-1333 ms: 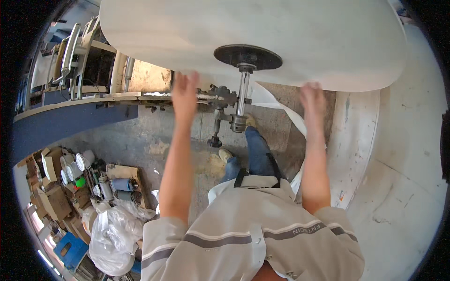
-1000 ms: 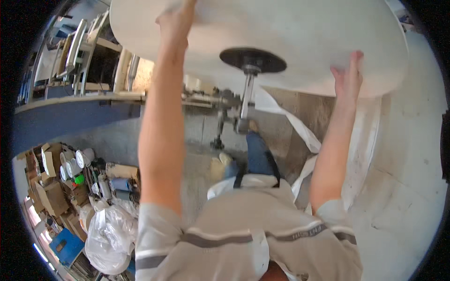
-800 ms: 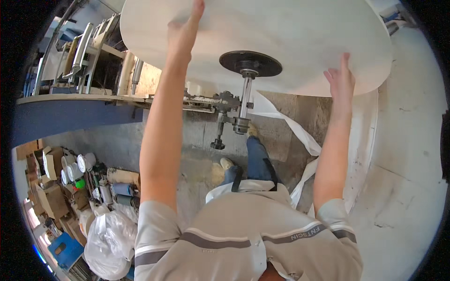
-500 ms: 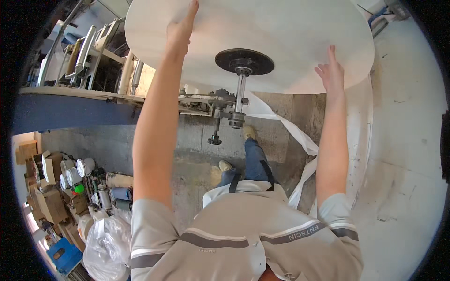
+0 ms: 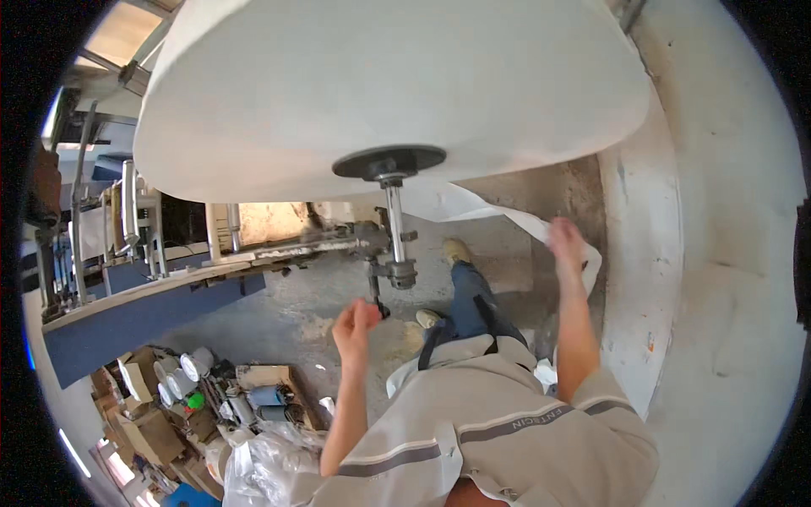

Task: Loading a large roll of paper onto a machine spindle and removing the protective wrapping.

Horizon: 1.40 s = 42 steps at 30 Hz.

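A large white roll (image 5: pixel 405 76) fills the top of the view, its flat end facing me. A black round flange (image 5: pixel 390 160) sits at its centre on a shiny metal shaft (image 5: pixel 394 221). The shaft rests in a metal bracket (image 5: pixel 400 272). Below the bracket is a small black knob (image 5: pixel 383 312), and the curled fingers of my left hand (image 5: pixel 358 325) close on it, hiding most of it. My right hand (image 5: pixel 567 243) is raised beside a loose white strip (image 5: pixel 519 215) hanging from the roll. Motion blurs its fingers, and I cannot tell whether they touch the strip.
A machine frame with a blue panel (image 5: pixel 152 317) stands at left. Below it are cardboard boxes (image 5: pixel 150 435), white buckets (image 5: pixel 196 363) and clear plastic bags (image 5: pixel 274 469). A pale wall (image 5: pixel 731 279) runs along the right. My feet stand on a concrete floor (image 5: pixel 291 291).
Both hands have come off the roll's face and moved down toward me. My left hand has reached the knob, and my right has dropped beside the white strip. The view has shifted.
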{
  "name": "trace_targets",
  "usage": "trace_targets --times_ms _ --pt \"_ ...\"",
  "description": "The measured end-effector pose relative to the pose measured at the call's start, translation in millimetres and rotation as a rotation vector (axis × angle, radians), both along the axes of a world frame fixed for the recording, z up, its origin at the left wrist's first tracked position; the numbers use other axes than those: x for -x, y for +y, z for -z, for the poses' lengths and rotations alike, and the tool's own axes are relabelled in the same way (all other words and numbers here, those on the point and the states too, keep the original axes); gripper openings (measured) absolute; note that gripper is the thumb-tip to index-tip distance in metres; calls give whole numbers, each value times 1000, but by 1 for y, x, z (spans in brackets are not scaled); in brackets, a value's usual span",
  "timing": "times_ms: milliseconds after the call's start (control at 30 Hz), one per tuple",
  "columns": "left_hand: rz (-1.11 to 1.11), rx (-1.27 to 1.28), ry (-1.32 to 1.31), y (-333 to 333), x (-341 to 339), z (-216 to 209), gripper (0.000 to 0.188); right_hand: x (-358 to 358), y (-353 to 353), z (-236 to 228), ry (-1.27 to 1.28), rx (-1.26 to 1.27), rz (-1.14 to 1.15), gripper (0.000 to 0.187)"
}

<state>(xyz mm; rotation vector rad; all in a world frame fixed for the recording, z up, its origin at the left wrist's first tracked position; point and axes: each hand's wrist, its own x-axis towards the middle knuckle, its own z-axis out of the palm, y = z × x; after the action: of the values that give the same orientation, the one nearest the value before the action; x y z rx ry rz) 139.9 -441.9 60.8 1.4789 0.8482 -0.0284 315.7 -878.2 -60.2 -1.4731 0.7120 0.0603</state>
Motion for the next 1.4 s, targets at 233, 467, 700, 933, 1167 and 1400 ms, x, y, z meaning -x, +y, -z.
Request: trace_targets --times_ms 233,467,700,933,1167,1400 --pt "-89 16 -40 -19 -37 -24 34 -139 -33 -251 -962 630 255 47" --pt "-77 21 -176 -76 -86 -71 35 -201 39 -331 -77 2552 -195 72" --pt "-133 12 -181 -125 -42 -51 35 -236 38 -312 431 3064 22 82" --pt "-263 7 -332 -161 -49 -42 31 -252 10 -285 -1146 671 -470 88" --pt "-277 -37 -555 -168 -104 -120 42 -260 -22 -246 -1130 608 -439 90" --pt "-248 -409 -704 -177 -198 -231 69 -271 -76 -169 -1117 264 -382 78"
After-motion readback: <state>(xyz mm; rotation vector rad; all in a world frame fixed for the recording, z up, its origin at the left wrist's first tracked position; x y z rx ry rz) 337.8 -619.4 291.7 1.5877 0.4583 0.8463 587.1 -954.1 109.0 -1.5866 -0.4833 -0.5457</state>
